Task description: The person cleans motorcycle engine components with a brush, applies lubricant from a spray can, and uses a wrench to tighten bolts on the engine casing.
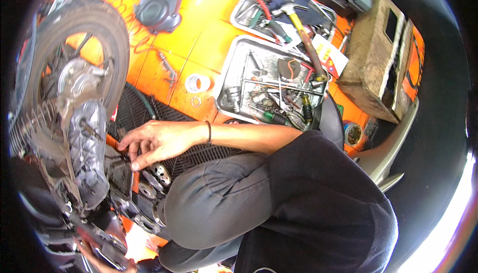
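My right hand (162, 142) reaches in from the right over a black ribbed mat (191, 161). Its fingers are bent toward the thumb; a thin dark part shows by the tips, too small to name. Close beside them is the grey metal engine casing (89, 148) of a motorbike, with its rear wheel (115, 49) above. Below the hand lie round metal parts (160, 173), one of them drilled with holes. At the lower left edge, what seems to be my left hand (89, 258) is blurred and partly cut off, near dark parts. Its fingers are unclear.
Two metal trays (226, 69) on the orange tiled floor (194, 44) hold sockets, screwdrivers and other tools. A hammer (298, 26) lies across them. A dark engine cover (162, 4), an air gun (167, 66), a white ring (197, 83) and a worn wooden box (366, 64) stand around.
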Demonstrator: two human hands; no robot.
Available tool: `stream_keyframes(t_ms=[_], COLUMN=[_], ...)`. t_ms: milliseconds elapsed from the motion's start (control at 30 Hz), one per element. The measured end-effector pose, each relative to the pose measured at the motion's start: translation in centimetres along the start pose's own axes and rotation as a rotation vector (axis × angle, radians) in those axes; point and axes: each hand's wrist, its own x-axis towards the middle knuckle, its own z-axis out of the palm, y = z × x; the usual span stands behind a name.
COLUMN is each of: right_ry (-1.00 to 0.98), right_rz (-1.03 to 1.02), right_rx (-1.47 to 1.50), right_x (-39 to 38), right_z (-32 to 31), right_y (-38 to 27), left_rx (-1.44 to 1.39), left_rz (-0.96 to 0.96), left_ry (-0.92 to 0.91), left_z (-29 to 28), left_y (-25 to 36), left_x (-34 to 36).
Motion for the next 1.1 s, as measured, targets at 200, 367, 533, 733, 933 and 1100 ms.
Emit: stream_keyframes(t_ms=[200,367,533,733,933,1100], right_ry=[0.393,0.841,1.258,1.597,1.327,0.502], right_rz=[0.229,0.274,0.113,-0.058,0.683,0.891], right_rx=[0.105,-0.086,-0.212,-0.042,-0.937,-1.977], right_x=[-5.2,-13.0,-19.3,-25.6,-28.9,-26.9], right_z=[-2.2,-8.1,-16.6,-28.0,-25.4,-21.5], right_y=[-4.0,-6.7,-8.5,-5.8,-3.2,-2.4], left_rx=[-1.593,-1.524,-1.595,-1.855,-1.872,-1.94], left_rz=[0.207,0.348,0.197,0.133,0.133,0.108], left_ry=[0.298,0.543,0.841,0.505,0.119,-0.029], left_z=[-7.9,-15.4,-14.8,-6.4,1.4,3.4], left_y=[1.2,3.7,2.4,4.2,9.7,11.7], left_x=[15.7,24.2,26.2,22.6,17.9,16.1])
